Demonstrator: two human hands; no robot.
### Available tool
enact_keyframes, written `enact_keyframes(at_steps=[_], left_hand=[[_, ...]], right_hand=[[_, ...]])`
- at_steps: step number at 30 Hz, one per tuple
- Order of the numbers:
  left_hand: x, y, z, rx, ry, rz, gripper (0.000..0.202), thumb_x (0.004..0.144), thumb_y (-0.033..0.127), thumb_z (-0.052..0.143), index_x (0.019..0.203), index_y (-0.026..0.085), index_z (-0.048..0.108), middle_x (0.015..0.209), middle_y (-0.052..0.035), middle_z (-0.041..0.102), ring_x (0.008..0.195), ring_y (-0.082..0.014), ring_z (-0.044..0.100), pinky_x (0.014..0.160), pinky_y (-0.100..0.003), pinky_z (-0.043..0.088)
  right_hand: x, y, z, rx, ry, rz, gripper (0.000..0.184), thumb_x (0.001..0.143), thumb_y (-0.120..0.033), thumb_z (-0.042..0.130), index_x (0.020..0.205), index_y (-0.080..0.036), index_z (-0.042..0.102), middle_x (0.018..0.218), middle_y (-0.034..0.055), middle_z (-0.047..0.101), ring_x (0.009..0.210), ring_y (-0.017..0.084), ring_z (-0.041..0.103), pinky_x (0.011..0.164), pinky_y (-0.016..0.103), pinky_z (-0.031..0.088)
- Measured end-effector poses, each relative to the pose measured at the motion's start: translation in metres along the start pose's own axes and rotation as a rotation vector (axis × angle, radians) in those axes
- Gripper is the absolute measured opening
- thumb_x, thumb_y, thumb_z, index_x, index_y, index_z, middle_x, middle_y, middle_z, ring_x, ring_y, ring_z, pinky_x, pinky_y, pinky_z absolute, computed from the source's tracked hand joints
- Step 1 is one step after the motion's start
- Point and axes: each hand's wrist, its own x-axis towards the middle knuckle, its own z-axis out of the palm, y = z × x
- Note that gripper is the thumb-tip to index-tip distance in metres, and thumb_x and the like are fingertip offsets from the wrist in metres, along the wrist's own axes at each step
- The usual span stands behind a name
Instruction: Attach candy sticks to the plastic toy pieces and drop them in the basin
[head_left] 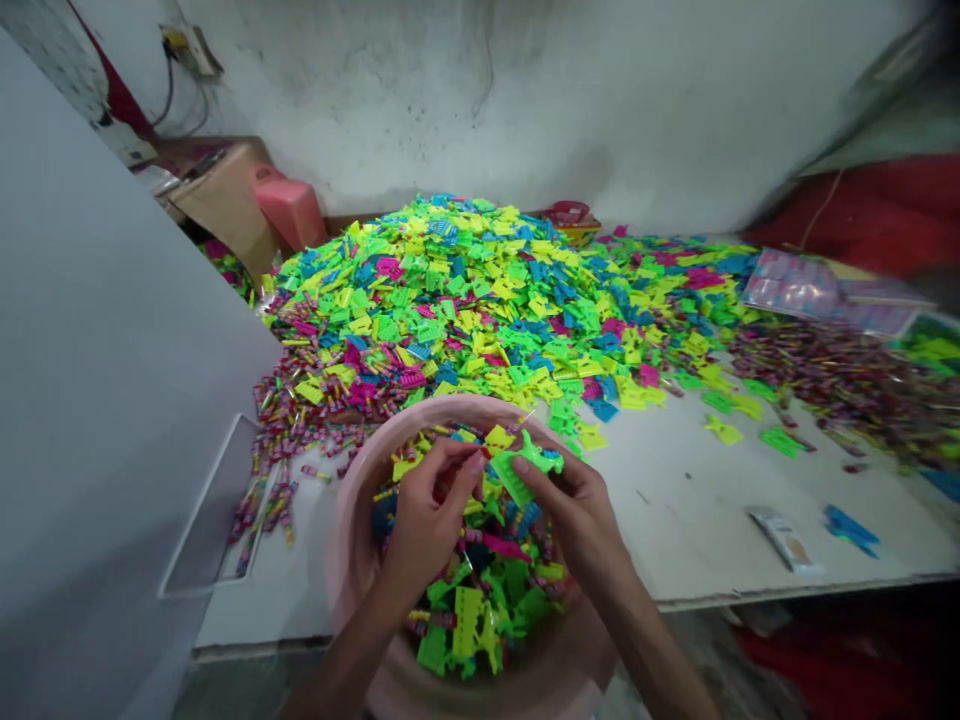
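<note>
My two hands meet over a pink basin (352, 510) that sits at the table's near edge and holds several green, yellow and blue plastic pieces. My right hand (577, 510) pinches a green plastic piece (525, 465) between thumb and fingers. My left hand (427, 510) is closed in a pinch at the same piece's left end; whether it holds something small of its own I cannot make out.
A big heap of neon plastic pieces (487, 290) covers the white table (690, 520). Small striped sticks (292, 420) lie at the left and far right. A small sachet (784, 540), a blue piece (851, 528), printed packets (795, 285), a cardboard box (225, 200) and a pink container (292, 210).
</note>
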Motion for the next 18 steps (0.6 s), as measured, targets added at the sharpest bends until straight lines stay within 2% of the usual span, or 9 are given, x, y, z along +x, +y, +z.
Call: enact_keyframes(at_steps=[4,7,12,18], left_hand=[[-0.001,-0.003,0.000,0.036,0.038,0.044,0.010,0.095,0.031,0.062,0.098,0.021,0.066,0.082,0.0024,0.067,0.074,-0.0113,0.064,0.070,-0.020,0.049],[-0.001,-0.007,-0.001,0.039,0.033,0.071,0.010,0.094,0.030,0.064,0.100,0.022,0.065,0.089,0.0011,0.069,0.083,-0.0137,0.066,0.077,-0.022,0.050],[0.000,-0.012,-0.007,0.107,0.009,0.080,0.012,0.094,0.032,0.064,0.097,0.020,0.065,0.084,-0.0001,0.066,0.080,-0.0160,0.066,0.073,-0.025,0.051],[0.001,-0.009,-0.008,0.045,-0.009,0.033,0.013,0.094,0.033,0.063,0.095,0.019,0.065,0.080,-0.0007,0.068,0.076,-0.0162,0.066,0.069,-0.025,0.050]], right_hand=[[-0.004,-0.003,0.003,-0.010,0.036,0.039,0.041,0.072,-0.052,0.084,0.098,-0.021,0.075,0.104,0.0064,0.078,0.102,0.030,0.068,0.080,0.035,0.054],[-0.005,-0.003,0.005,-0.002,0.043,0.048,0.044,0.070,-0.053,0.086,0.099,-0.021,0.075,0.103,0.0060,0.078,0.096,0.028,0.069,0.078,0.034,0.054],[-0.005,0.000,0.004,-0.033,0.050,0.043,0.053,0.071,-0.055,0.084,0.111,-0.021,0.076,0.105,0.0068,0.078,0.093,0.028,0.069,0.077,0.035,0.055],[-0.006,-0.002,0.006,0.007,0.018,0.063,0.041,0.076,-0.049,0.083,0.107,-0.023,0.076,0.100,0.0029,0.076,0.080,0.023,0.067,0.074,0.033,0.053]])
